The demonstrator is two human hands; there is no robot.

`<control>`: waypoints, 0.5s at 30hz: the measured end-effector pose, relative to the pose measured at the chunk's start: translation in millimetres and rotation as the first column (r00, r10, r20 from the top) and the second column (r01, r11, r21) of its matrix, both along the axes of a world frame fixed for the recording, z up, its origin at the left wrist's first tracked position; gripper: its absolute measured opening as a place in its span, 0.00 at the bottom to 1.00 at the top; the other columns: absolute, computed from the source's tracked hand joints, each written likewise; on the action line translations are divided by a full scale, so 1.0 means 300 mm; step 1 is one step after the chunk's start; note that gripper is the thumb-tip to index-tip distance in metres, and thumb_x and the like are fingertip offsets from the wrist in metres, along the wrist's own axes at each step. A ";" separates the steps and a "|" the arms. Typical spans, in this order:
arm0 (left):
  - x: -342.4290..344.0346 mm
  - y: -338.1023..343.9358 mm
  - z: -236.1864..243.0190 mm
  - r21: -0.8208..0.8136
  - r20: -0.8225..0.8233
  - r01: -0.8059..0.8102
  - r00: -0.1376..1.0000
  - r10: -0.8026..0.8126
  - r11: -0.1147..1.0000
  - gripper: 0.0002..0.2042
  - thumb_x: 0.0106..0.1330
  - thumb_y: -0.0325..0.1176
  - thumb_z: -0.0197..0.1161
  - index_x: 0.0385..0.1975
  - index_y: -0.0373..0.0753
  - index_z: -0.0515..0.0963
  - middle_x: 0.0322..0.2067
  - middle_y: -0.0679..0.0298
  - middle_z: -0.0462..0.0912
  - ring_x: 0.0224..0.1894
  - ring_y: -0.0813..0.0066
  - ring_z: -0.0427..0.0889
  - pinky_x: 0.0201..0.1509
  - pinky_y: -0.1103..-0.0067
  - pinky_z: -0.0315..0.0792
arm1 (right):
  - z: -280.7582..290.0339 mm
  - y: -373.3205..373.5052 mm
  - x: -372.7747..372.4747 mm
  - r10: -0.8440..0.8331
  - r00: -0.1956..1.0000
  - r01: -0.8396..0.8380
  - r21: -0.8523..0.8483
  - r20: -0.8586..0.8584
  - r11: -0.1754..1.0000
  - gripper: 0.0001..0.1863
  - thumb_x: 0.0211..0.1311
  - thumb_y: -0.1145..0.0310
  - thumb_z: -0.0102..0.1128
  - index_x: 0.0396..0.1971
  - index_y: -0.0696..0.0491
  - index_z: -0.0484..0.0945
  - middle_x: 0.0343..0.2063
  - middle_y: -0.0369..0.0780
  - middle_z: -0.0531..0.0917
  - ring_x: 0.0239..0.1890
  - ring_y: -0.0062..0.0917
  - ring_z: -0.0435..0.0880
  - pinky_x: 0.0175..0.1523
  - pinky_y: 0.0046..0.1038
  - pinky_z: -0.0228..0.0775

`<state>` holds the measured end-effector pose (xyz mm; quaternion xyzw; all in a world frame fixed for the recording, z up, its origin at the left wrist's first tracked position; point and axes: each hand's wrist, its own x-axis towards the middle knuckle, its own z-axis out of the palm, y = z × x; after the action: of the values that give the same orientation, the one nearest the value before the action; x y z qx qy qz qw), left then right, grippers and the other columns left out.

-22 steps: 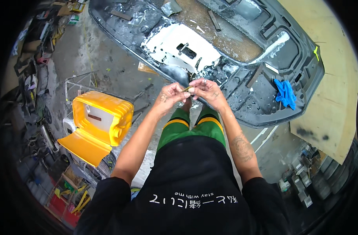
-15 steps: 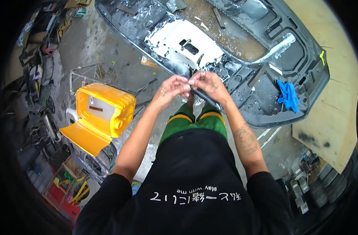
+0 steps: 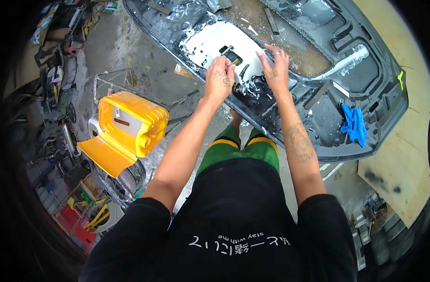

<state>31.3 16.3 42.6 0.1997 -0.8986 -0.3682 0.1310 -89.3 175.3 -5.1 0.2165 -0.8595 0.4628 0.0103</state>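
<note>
A large dark panel point(image 3: 332, 141) lies across the upper right, with white-coated patches and a white raised section point(image 3: 201, 40) holding a dark cutout and a small metal piece point(image 3: 226, 48). My left hand point(image 3: 220, 77) pinches a small yellowish piece point(image 3: 234, 61) at the lower edge of that cutout. My right hand point(image 3: 276, 70) is open just right of the white section, thumb and fingers apart, over the panel. A crumpled blue glove point(image 3: 353, 122) lies on the panel to the right of my right forearm.
A yellow plastic container point(image 3: 144, 134) with a hinged flap stands at the left beside a metal frame point(image 3: 97, 84). Piles of scrap parts point(image 3: 59, 80) line the far left. A pale board point(image 3: 389, 188) is at the right. Loose strips point(image 3: 318, 94) lie on the panel.
My hands have moved apart and up onto the white section. My left hand has carried the small piece to the cutout; my right hand has let go and opened.
</note>
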 end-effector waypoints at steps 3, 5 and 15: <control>-0.031 0.043 -0.018 -0.122 -0.010 -0.028 1.000 0.027 0.992 0.07 0.66 0.28 0.67 0.37 0.30 0.80 0.33 0.48 0.82 0.34 0.50 0.83 0.41 0.64 0.77 | -0.091 -0.075 -0.027 -0.065 0.998 0.065 0.137 -0.010 0.988 0.26 0.66 0.47 0.65 0.52 0.52 0.82 0.55 0.45 0.80 0.58 0.43 0.75 0.66 0.45 0.64; -0.013 0.060 -0.005 -0.082 0.019 -0.049 0.999 0.051 0.995 0.09 0.66 0.29 0.68 0.40 0.30 0.81 0.37 0.46 0.83 0.37 0.48 0.84 0.44 0.63 0.77 | -0.080 -0.114 0.004 -0.096 0.992 0.114 0.271 -0.079 0.956 0.27 0.68 0.43 0.60 0.53 0.50 0.82 0.54 0.43 0.80 0.59 0.43 0.75 0.66 0.46 0.64; -0.064 0.102 0.024 -0.089 0.212 -0.019 0.976 0.038 0.996 0.05 0.71 0.29 0.58 0.36 0.33 0.74 0.28 0.41 0.83 0.32 0.36 0.83 0.37 0.53 0.75 | -0.085 -0.115 -0.013 -0.087 0.994 0.100 0.225 -0.068 0.969 0.23 0.67 0.45 0.59 0.46 0.49 0.85 0.48 0.39 0.84 0.54 0.40 0.80 0.58 0.47 0.69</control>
<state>11.9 46.9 49.7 0.2452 -0.9196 -0.3032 0.0474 -93.3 140.7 -30.6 0.1886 -0.9156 0.3537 0.0320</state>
